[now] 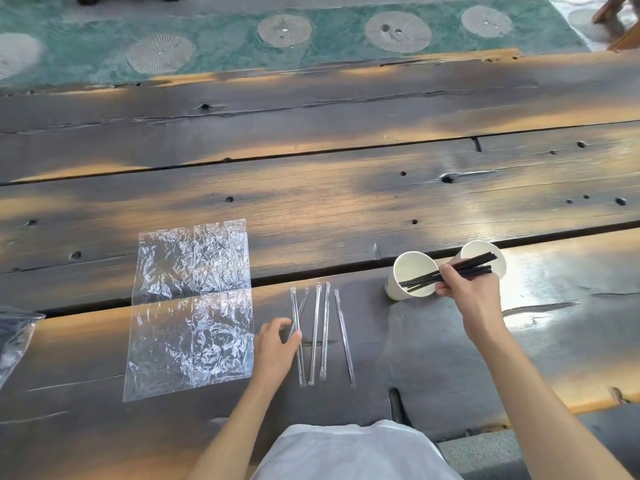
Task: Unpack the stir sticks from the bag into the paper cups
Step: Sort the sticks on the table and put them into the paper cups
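Two white paper cups stand side by side on the dark wooden table: the left cup (pixel 410 277) and the right cup (pixel 483 256). My right hand (pixel 464 289) grips a bundle of black stir sticks (pixel 450 271) held across both cups, one end dipping into the left cup. Several clear wrappers (pixel 322 336) lie in a row in front of me. My left hand (pixel 277 344) rests on the leftmost wrapper, fingers touching it. A flat, crinkled clear plastic bag (pixel 190 306) lies to the left.
Another plastic bag (pixel 14 336) pokes in at the left edge. Gaps run between the table planks (pixel 311 188). A green patterned floor (pixel 311 39) lies beyond the far edge of the table. My white clothing (pixel 349 452) shows at the bottom.
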The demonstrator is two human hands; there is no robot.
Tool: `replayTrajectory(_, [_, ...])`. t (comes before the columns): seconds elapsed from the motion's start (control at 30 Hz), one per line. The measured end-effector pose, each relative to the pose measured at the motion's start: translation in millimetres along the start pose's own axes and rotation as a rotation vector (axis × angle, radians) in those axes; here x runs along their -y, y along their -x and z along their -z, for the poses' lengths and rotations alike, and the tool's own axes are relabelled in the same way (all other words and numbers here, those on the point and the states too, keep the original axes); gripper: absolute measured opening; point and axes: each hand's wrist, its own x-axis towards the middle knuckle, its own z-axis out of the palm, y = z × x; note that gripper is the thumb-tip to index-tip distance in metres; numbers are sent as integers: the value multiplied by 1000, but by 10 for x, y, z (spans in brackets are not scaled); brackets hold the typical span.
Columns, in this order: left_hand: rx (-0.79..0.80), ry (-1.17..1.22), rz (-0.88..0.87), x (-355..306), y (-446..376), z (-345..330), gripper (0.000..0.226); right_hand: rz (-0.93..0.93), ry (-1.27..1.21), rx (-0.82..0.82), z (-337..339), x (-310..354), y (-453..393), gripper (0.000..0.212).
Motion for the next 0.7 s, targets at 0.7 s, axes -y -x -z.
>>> replayTrajectory(0.7, [4, 117, 160, -42, -196, -36, 36, -219, 704, 615, -1155, -689, 374, 23])
